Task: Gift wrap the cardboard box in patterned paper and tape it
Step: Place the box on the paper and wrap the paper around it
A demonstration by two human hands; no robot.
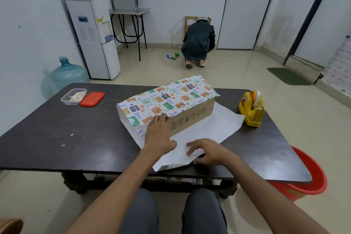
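Dark bench (pixel 57 129), half-wrapped box (pixel 193 118).
Left hand (pixel 159 135) pressing paper (pixel 161 99) flat-fingered; right hand (pixel 207 151) pinching its flap (pixel 205 131); uneven pulling could be skewing it.

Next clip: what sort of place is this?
Probably a plain office or utility room: a water dispenser with a spare water jug beside it, a tiled floor, and a low dark table where patterned paper lies over a cardboard box.
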